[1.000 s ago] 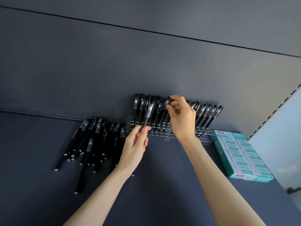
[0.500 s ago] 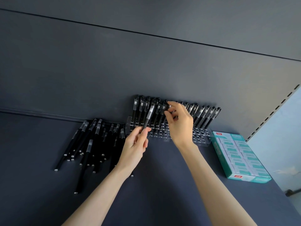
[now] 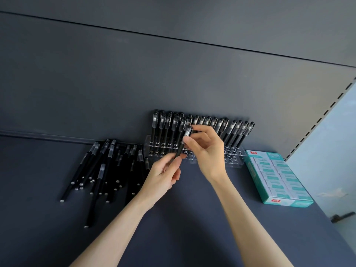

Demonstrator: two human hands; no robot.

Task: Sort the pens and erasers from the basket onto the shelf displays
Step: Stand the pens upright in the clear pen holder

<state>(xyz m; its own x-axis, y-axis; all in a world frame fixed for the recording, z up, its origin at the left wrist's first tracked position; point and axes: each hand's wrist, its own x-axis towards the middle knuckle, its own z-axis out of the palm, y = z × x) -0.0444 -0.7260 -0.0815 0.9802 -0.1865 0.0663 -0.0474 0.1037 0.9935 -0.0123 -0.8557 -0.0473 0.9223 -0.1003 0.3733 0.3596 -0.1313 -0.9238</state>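
While left hand [image 3: 163,175] and right hand [image 3: 209,153] pinch one pen [image 3: 180,149], the eraser box [image 3: 277,178] print is illegible.

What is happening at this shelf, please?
A person holds one black pen with both hands, just in front of a clear pen rack. The left hand grips its lower end and the right hand pinches it near the cap. The rack's back rows hold upright pens; some front holes are empty. A pile of loose pens lies on the shelf at the left, a teal eraser box at the right.
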